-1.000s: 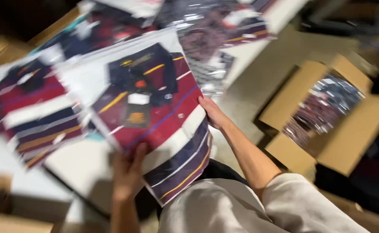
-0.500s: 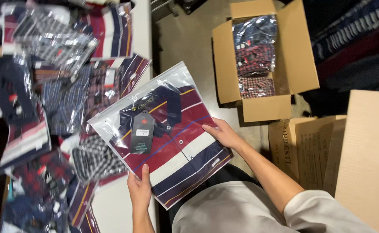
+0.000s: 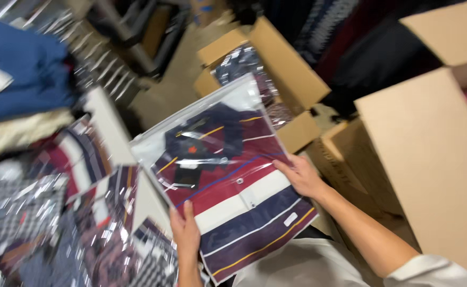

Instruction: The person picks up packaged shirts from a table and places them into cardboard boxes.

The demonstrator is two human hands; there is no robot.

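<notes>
Both hands gripped the bagged striped shirt [image 3: 228,180], a folded maroon, navy and white polo in a clear plastic sleeve: the left hand [image 3: 185,234] pinched its lower left edge and the right hand [image 3: 302,178] lay flat along its right edge. Compared with half a second earlier, the package had been lifted off the table [image 3: 111,127] of other bagged shirts [image 3: 79,223] and swung toward the open cardboard box [image 3: 276,69], now hanging in the air between them. The view had also turned, bringing a large box flap [image 3: 430,159] close on the right.
</notes>
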